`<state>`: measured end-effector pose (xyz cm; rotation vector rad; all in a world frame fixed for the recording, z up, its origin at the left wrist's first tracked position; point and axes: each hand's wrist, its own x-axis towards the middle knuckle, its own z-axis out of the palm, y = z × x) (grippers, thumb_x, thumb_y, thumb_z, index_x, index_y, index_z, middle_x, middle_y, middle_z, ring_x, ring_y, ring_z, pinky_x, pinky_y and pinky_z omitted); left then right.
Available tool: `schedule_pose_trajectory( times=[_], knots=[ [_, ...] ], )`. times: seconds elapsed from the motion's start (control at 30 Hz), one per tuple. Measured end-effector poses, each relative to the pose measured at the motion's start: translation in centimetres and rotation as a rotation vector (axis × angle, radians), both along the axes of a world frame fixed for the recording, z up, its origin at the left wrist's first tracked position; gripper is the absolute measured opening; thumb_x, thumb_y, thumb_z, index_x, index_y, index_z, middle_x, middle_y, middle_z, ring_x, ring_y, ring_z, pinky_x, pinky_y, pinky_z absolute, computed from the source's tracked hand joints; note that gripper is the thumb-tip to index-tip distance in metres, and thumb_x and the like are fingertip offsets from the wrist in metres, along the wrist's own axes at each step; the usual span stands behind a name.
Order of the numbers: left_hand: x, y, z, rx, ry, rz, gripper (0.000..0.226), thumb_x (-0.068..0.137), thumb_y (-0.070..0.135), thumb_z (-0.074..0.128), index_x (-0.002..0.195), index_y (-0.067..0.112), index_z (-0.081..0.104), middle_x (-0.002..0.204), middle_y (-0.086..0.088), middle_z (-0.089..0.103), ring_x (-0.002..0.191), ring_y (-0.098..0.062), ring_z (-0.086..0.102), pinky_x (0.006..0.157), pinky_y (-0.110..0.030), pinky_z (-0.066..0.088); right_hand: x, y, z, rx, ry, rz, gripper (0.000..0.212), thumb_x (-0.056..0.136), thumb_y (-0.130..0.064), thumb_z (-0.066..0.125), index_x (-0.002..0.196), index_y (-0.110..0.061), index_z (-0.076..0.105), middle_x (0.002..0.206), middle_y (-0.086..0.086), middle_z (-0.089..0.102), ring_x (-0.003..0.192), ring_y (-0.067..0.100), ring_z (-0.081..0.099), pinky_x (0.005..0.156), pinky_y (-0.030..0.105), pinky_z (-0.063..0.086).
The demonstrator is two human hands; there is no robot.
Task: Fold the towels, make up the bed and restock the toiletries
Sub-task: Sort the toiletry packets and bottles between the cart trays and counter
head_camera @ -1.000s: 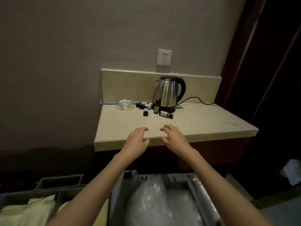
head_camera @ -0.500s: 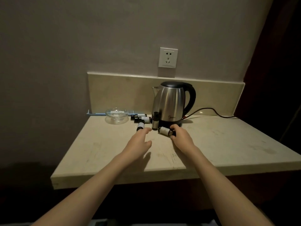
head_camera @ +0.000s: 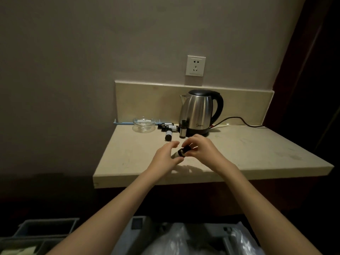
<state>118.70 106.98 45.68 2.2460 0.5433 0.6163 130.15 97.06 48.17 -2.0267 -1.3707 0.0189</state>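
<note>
Head view: your right hand (head_camera: 202, 150) pinches the small bottle (head_camera: 181, 152) at mid-frame above the counter (head_camera: 257, 153), its long axis slanting lower-left toward your relaxed, empty left hand (head_camera: 165, 155), just beside.

So we've got this beige stone table (head_camera: 248, 153) with a steel kettle (head_camera: 197, 113) at the back, a glass dish (head_camera: 144, 123) left of it, and a few little dark toiletry bottles (head_camera: 168, 130) lying between them, one standing upright by the kettle.
</note>
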Motion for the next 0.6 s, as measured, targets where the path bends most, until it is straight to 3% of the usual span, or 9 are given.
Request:
schedule_pose_trajectory(
  times=[0.1, 0.3, 0.5, 0.6],
  knots=[
    [-2.8, -2.3, 0.6, -0.066, -0.078, -0.058, 0.038, 0.086, 0.017, 0.066, 0.123, 0.013, 0.058, 0.111, -0.003, 0.064, 0.100, -0.015, 0.058, 0.081, -0.022, 0.044, -3.9, -2.6, 1.2, 0.033, 0.000, 0.018, 0.026, 0.078, -0.002, 0.071, 0.102, -0.010, 0.067, 0.099, 0.003, 0.061, 0.092, 0.016, 0.061, 0.087, 0.028, 0.051],
    [-8.3, -6.4, 0.1, -0.175, -0.122, -0.168, 0.027, 0.092, 0.019, 0.059, 0.117, 0.011, 0.055, 0.101, 0.002, 0.056, 0.082, -0.007, 0.056, 0.061, -0.014, 0.046, -9.5, -8.2, 2.0, -0.038, 0.041, -0.047, 0.031, 0.084, -0.007, 0.067, 0.113, -0.017, 0.060, 0.107, 0.003, 0.064, 0.094, 0.014, 0.062, 0.084, 0.029, 0.053],
    [-10.2, -9.4, 0.5, -0.336, -0.161, -0.149, 0.024, 0.093, 0.024, 0.056, 0.114, 0.015, 0.049, 0.110, -0.007, 0.061, 0.095, -0.020, 0.063, 0.069, -0.031, 0.055, -9.9, -13.3, 3.3, -0.156, -0.057, -0.148, 0.027, 0.091, -0.020, 0.061, 0.117, -0.018, 0.059, 0.114, 0.002, 0.061, 0.100, 0.013, 0.056, 0.085, 0.028, 0.049],
    [-9.2, -11.6, 1.0, -0.354, -0.174, -0.190, 0.024, 0.093, 0.023, 0.057, 0.115, 0.016, 0.049, 0.106, -0.010, 0.063, 0.093, -0.021, 0.065, 0.069, -0.031, 0.056, -8.8, -15.5, 3.2, -0.185, -0.124, -0.178, 0.026, 0.093, -0.024, 0.057, 0.118, -0.018, 0.059, 0.118, 0.001, 0.060, 0.105, 0.014, 0.055, 0.089, 0.029, 0.047]
  ],
)
